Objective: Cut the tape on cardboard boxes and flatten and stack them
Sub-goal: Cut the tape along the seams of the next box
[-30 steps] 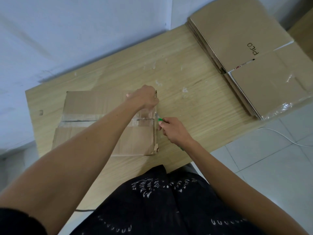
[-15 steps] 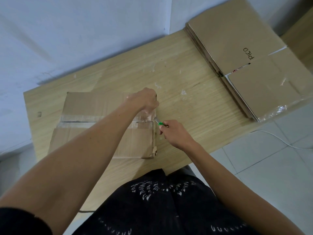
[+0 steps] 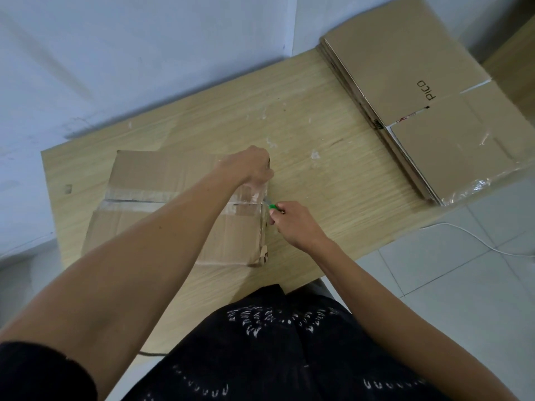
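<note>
Two bare hands meet at the right end of a cardboard box [image 3: 162, 175], which lies on the left half of the wooden table [image 3: 318, 134], close to the left edge and set back a little from the near edge. A strip of clear tape [image 3: 136, 195] runs along the box's top seam from left to right, with a dark slit showing along part of it.

The left hand [image 3: 250, 167] sits at the box's far right corner. Its fingers are curled down over the right end and clasp the cardboard, knuckles up, and the forearm crosses the box top on a slant. The right hand [image 3: 296, 224] is just beside the box's right end, on the side nearer the table's near edge. Its fingers are clenched round a green cutter [image 3: 272, 206]. The cutter's tip points at the taped seam where it folds over the end of the box, though I cannot tell whether the blade touches the tape.

Well apart from all this, at the table's far right corner, lies a stack of flattened boxes [image 3: 405, 82]. The top sheet is printed "PICO", and crinkled clear film sits at its near corner by the right edge. A white cable [image 3: 477, 238] trails over the tiled floor beyond that edge.
</note>
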Demonstrator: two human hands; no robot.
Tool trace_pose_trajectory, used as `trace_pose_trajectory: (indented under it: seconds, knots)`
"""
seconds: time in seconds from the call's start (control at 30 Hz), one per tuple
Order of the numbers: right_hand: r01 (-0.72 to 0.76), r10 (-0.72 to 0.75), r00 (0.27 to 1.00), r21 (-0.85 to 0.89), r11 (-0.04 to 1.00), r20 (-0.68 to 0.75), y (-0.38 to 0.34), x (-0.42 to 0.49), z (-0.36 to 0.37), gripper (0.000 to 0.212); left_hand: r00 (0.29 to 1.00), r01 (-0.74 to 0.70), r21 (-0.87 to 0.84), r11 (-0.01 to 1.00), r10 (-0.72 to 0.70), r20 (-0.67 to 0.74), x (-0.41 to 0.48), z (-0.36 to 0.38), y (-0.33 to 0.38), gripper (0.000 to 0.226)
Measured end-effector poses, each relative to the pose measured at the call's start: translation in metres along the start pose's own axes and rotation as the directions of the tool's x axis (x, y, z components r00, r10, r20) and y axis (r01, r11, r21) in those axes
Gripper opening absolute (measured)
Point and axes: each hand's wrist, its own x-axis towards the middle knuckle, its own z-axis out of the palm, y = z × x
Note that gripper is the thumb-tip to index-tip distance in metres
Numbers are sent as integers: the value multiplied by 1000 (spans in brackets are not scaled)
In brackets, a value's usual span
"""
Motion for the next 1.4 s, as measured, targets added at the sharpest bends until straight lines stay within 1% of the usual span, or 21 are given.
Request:
trace_pose_trajectory:
  seconds: [0.1,0.13,0.2,0.3,0.4,0.53,0.7,0.77,0.83,0.87,0.97,1.0,1.13,1.17,1.23,1.3,1.37,1.4]
  knots:
    - [-24,23,1000,56,998,18,2,-5,-1,33,1000,-5,0,1000,5,10,-3,-1,1,34]
    - [-35,32,999,67,997,36,3,-7,-3,33,1000,-7,8,1000,7,15,-3,0,2,35]
    - [-45,42,998,49,998,53,3,-6,-5,34,1000,-7,35,999,7,8,-3,0,1,39]
    - [-44,43,998,14,999,42,-5,0,-3,33,1000,-5,39,999,5,5,-2,1,0,42]
    - [-27,26,999,17,999,38,-3,-2,2,33,1000,-6,26,1000,6,10,-5,3,0,42]
    - [-32,30,997,20,999,67,10,-16,-3,33,1000,-6,9,1000,6,10,-5,1,0,40]
    - [-24,23,999,36,999,23,3,-6,9,35,1000,13,-4,1000,-13,11,-7,7,1,42]
    - [-41,36,996,53,998,81,8,-12,12,31,1000,18,-29,999,-17,12,-5,5,0,43]
    - [-45,40,987,30,999,155,14,-23,15,30,1000,12,-24,1000,-12,4,-3,2,0,43]
    - [-36,31,988,33,999,151,16,-27,17,31,1000,14,-8,1000,-14,3,-3,0,1,43]
    - [4,-6,1000,77,997,27,16,-21,19,33,1000,-5,22,1000,5,-7,-6,2,6,42]
    - [10,-12,1000,86,996,18,15,-18,18,33,1000,-8,16,1000,8,-10,-8,4,7,42]
    - [36,-38,999,47,998,32,21,-20,17,30,998,-10,-42,999,7,-58,-13,17,0,39]
    - [31,-32,999,48,998,34,24,-22,18,30,997,-30,-71,997,25,-79,-18,22,-4,36]
    - [-12,4,998,134,991,56,32,-23,18,29,980,-89,-165,982,57,-189,-36,31,-9,26]
    - [-83,54,993,296,952,103,42,-23,16,27,939,-160,-255,954,68,-336,-53,44,-23,23]
    - [-103,60,991,388,916,122,50,-25,11,26,899,-142,-297,944,-3,-438,-69,54,-49,25]
    - [-90,49,992,388,917,114,54,-26,11,27,869,-96,-307,947,-70,-489,-75,59,-68,34]
